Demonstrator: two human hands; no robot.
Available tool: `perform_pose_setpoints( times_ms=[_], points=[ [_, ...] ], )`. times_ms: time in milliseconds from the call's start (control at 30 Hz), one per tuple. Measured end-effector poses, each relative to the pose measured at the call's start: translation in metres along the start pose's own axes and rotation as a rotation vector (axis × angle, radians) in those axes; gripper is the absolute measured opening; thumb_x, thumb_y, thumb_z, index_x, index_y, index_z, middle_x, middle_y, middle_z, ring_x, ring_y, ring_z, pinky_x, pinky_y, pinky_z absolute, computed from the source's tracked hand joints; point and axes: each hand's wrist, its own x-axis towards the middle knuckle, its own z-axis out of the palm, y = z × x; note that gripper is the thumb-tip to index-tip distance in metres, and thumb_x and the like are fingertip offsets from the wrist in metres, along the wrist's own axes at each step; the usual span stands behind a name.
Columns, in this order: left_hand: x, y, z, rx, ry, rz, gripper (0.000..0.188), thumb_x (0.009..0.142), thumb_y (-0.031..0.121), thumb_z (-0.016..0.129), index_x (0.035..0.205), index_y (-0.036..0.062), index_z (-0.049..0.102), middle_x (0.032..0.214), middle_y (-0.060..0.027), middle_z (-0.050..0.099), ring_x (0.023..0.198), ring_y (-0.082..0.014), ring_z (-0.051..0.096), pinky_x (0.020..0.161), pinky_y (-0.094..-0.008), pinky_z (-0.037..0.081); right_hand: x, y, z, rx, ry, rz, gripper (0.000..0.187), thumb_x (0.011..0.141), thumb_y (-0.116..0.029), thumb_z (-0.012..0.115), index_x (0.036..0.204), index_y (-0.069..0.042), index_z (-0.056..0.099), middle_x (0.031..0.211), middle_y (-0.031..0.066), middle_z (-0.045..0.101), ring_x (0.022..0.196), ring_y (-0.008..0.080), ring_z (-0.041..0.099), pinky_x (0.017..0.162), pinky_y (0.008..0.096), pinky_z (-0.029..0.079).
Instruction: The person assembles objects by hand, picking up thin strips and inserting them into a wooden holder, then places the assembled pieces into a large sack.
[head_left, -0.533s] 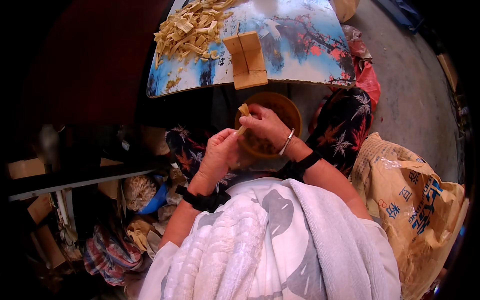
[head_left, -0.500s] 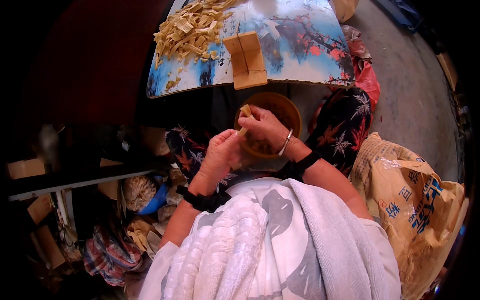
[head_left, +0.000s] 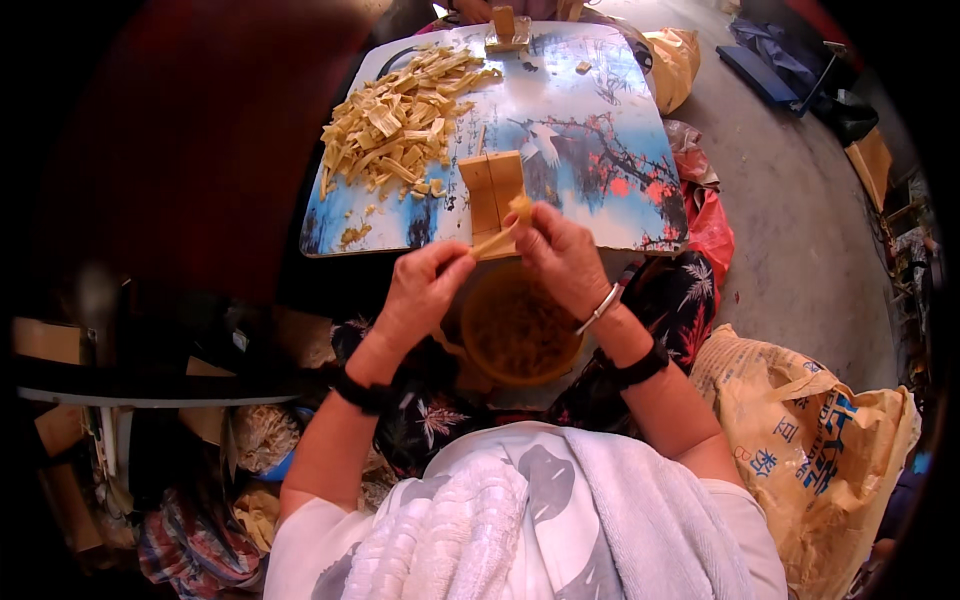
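A pale yellow, dried-looking strip [head_left: 492,244] stretches between my two hands above the near edge of the table. My left hand [head_left: 422,288] pinches its lower left end between thumb and fingers. Around the other end, close to a ragged yellow tip, my right hand [head_left: 566,262] is closed. Just behind the strip, an angled wooden block [head_left: 492,188] with a thin slit down its middle stands at the table's edge. Beyond it to the left lies a heap of similar yellow strips [head_left: 390,130]. A yellow-brown basin [head_left: 476,352] below my hands contains small pieces, dimly seen.
The picture-printed table [head_left: 590,215] spans the area ahead. At its far side are another wooden block [head_left: 507,32] and part of another person's hand [head_left: 472,10]. A big brown paper sack [head_left: 800,430] stands at my right; bags and cartons crowd the left.
Both hands have moved forward from over the basin to the table's near edge and spread apart, with the strip now visible between them. The view has tilted up, showing more of the table.
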Motion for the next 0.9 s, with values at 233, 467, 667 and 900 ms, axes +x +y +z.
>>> perform_pose_setpoints(
  times_ms=[233,467,667,900],
  points=[
    [0.079,-0.008,0.005,0.139,0.140,0.107,0.016,0.093,0.015,0.060,0.088,0.0012,0.065,0.062,-0.0001,0.053,0.059,-0.0069,0.048,0.055,-0.0241,0.040,0.056,0.013,-0.004,-0.330,0.254,-0.265,0.016,0.092,-0.016,0.060,0.095,-0.002,0.053,0.080,0.0203,0.061,0.075,0.0416,0.059,0.062,0.0435,0.047],
    [0.096,-0.048,0.024,0.104,0.268,0.099,0.017,0.092,0.016,0.061,0.087,0.0014,0.067,0.065,-0.0029,0.057,0.061,-0.0110,0.052,0.057,-0.0266,0.042,0.060,0.032,0.003,-0.717,0.210,-0.198,0.014,0.091,-0.020,0.057,0.097,-0.008,0.054,0.086,0.0148,0.062,0.079,0.0403,0.060,0.065,0.0484,0.049],
    [0.075,-0.044,0.010,-0.243,0.177,-0.169,0.019,0.096,0.015,0.055,0.093,0.0011,0.068,0.069,0.0040,0.053,0.061,-0.0048,0.047,0.056,-0.0204,0.038,0.036,0.028,-0.011,-0.699,0.129,-0.204,0.015,0.088,-0.020,0.060,0.092,-0.007,0.053,0.080,0.0143,0.062,0.078,0.0382,0.061,0.064,0.0489,0.048],
    [0.014,-0.007,0.013,-0.448,0.121,-0.069,0.012,0.095,0.009,0.057,0.100,0.0007,0.064,0.086,0.0006,0.062,0.080,-0.0073,0.056,0.074,-0.0219,0.045,-0.023,-0.012,0.001,-0.579,-0.040,-0.131,0.032,0.084,-0.036,0.069,0.096,-0.007,0.061,0.079,0.0180,0.065,0.077,0.0384,0.064,0.065,0.0450,0.051]
  ],
)
